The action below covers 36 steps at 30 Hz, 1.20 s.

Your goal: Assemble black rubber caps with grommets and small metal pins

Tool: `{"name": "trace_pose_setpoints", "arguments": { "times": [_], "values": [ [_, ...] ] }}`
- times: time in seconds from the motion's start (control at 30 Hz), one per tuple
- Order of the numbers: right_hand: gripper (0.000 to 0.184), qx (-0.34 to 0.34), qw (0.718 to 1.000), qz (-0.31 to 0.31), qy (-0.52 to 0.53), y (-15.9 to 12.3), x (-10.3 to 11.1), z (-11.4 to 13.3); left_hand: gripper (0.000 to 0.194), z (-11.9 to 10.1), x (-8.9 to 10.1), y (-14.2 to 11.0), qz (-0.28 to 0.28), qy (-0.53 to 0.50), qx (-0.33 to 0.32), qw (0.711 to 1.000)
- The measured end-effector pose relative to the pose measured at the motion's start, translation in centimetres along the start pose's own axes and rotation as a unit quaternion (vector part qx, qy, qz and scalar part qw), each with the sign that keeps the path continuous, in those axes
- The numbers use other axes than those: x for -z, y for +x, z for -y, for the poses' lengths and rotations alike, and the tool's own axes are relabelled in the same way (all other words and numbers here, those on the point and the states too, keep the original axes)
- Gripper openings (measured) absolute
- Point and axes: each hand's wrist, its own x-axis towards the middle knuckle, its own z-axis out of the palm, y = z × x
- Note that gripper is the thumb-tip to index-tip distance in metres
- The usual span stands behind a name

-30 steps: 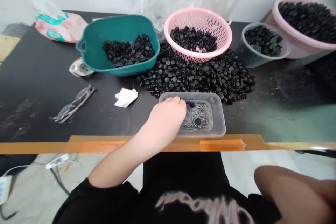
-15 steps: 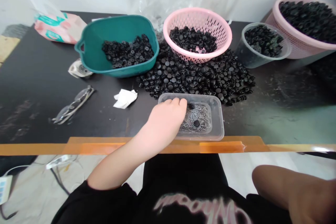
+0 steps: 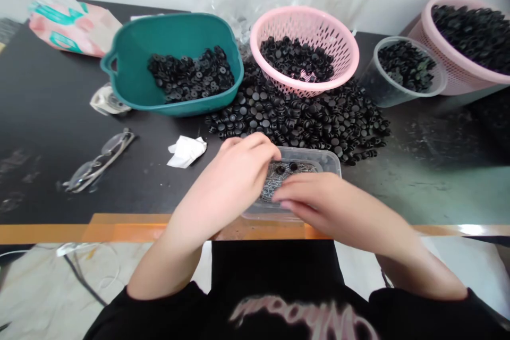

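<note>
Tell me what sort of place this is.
Probably a small workshop or home assembly spot: a heap of small black parts lies on a dark table, beside a clear tray of thin metal pieces and a pink basket holding more parts.

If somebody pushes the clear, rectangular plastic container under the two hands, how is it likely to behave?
The clear, rectangular plastic container would probably slide, not tip: it sits low and wide. It looks thin-walled, so may flex slightly. The thin silvery metal pieces lie loose inside and may shift.
</note>
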Motion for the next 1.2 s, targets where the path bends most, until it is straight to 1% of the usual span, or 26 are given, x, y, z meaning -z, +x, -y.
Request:
{"name": "trace_pose_setpoints", "arguments": {
  "times": [0.03, 0.07, 0.1, 0.17, 0.27, 0.37, 0.5, 0.57, 0.63, 0.7, 0.73, 0.83, 0.9, 0.97, 1.03, 1.1, 1.17, 1.2],
  "values": [
    [0.020, -0.024, 0.997, -0.004, -0.069, 1.9, -0.1, -0.8, 0.028, 0.2, 0.1, 0.1, -0.010, -0.015, 0.021, 1.000],
    [0.020, -0.039, 0.991, 0.007, -0.124, 3.4, -0.4, -1.5, 0.027, 0.5, 0.2, 0.2, -0.018, -0.027, 0.038, 0.999],
    [0.022, -0.046, 0.988, 0.020, -0.149, 4.4, -0.8, -2.0, 0.027, 0.7, 0.4, 0.2, -0.025, -0.037, 0.048, 0.998],
    [0.025, -0.053, 0.983, 0.034, -0.173, 5.2, -1.5, -2.8, 0.027, 1.2, 0.7, 0.4, -0.040, -0.048, 0.053, 0.997],
    [0.024, -0.052, 0.984, 0.047, -0.164, 5.1, -1.4, -3.4, 0.026, 1.5, 1.3, 0.4, -0.069, -0.062, 0.052, 0.994],
    [0.021, -0.050, 0.985, 0.054, -0.154, 4.9, -0.2, -3.9, 0.021, 1.4, 1.9, 0.4, -0.110, -0.093, 0.076, 0.987],
    [0.029, -0.045, 0.988, 0.045, -0.142, 4.7, 0.9, -4.3, 0.012, 1.4, 2.6, 0.2, -0.184, -0.178, 0.116, 0.960],
    [0.030, -0.043, 0.989, 0.040, -0.139, 4.5, 0.9, -4.3, 0.010, 1.4, 2.8, 0.2, -0.222, -0.214, 0.132, 0.942],
    [0.027, -0.042, 0.988, 0.042, -0.142, 4.3, 0.5, -4.3, 0.009, 1.5, 2.9, 0.3, -0.256, -0.233, 0.145, 0.927],
    [0.023, -0.041, 0.987, 0.049, -0.147, 4.2, 0.1, -4.2, 0.009, 1.7, 2.9, 0.4, -0.274, -0.231, 0.142, 0.923],
    [0.022, -0.041, 0.987, 0.052, -0.150, 4.2, -0.1, -4.2, 0.009, 1.8, 2.9, 0.5, -0.273, -0.220, 0.134, 0.927],
    [0.026, -0.039, 0.987, 0.049, -0.148, 4.3, -0.4, -4.1, 0.016, 2.1, 3.6, -0.2, -0.231, -0.155, 0.117, 0.953],
    [0.026, -0.039, 0.988, 0.041, -0.146, 4.4, -0.3, -4.1, 0.025, 2.5, 4.1, -1.5, -0.207, -0.071, 0.126, 0.968],
    [0.025, -0.035, 0.989, 0.033, -0.143, 4.4, -0.2, -4.1, 0.028, 3.0, 3.9, -3.2, -0.173, 0.008, 0.141, 0.975],
    [0.022, -0.023, 0.990, 0.021, -0.140, 4.4, -0.2, -4.2, 0.023, 3.6, 2.7, -4.9, -0.093, 0.019, 0.144, 0.985],
    [0.021, -0.008, 0.991, 0.005, -0.136, 4.2, -0.2, -4.2, 0.022, 4.0, 0.8, -6.4, -0.027, 0.008, 0.141, 0.990],
    [0.022, 0.004, 0.992, -0.015, -0.128, 4.1, -0.3, -4.2, 0.023, 4.1, -1.0, -7.3, 0.003, 0.009, 0.144, 0.990],
    [0.023, 0.009, 0.992, -0.025, -0.120, 4.0, -0.4, -4.3, 0.021, 4.1, -1.5, -7.5, 0.008, 0.013, 0.147, 0.989]
  ]
}}
